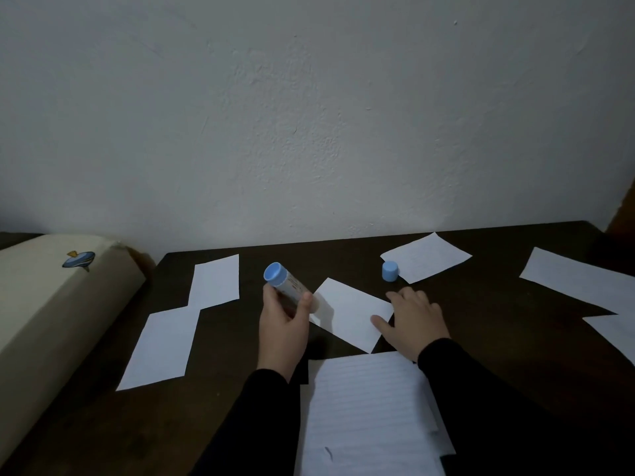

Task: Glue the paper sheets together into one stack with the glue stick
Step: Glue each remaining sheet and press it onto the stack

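My left hand [283, 324] grips a blue-ended glue stick [285, 283], tilted, its lower end at the left edge of a small white paper sheet [347, 312] in the middle of the dark table [481, 321]. My right hand [412, 321] lies flat, fingers spread, with its thumb on that sheet's right corner. The stick's blue cap [390, 271] stands on the table just behind. A stack of lined sheets [371, 413] lies near me between my sleeves. Other loose sheets lie at the left [161, 345], [216, 280], at the back [426, 257] and at the right [580, 280].
A beige cushion-like block [44, 314] with a small blue fish picture runs along the table's left side. A white wall [309, 115] rises directly behind the table. Another sheet [615, 333] is cut off by the right edge of the view.
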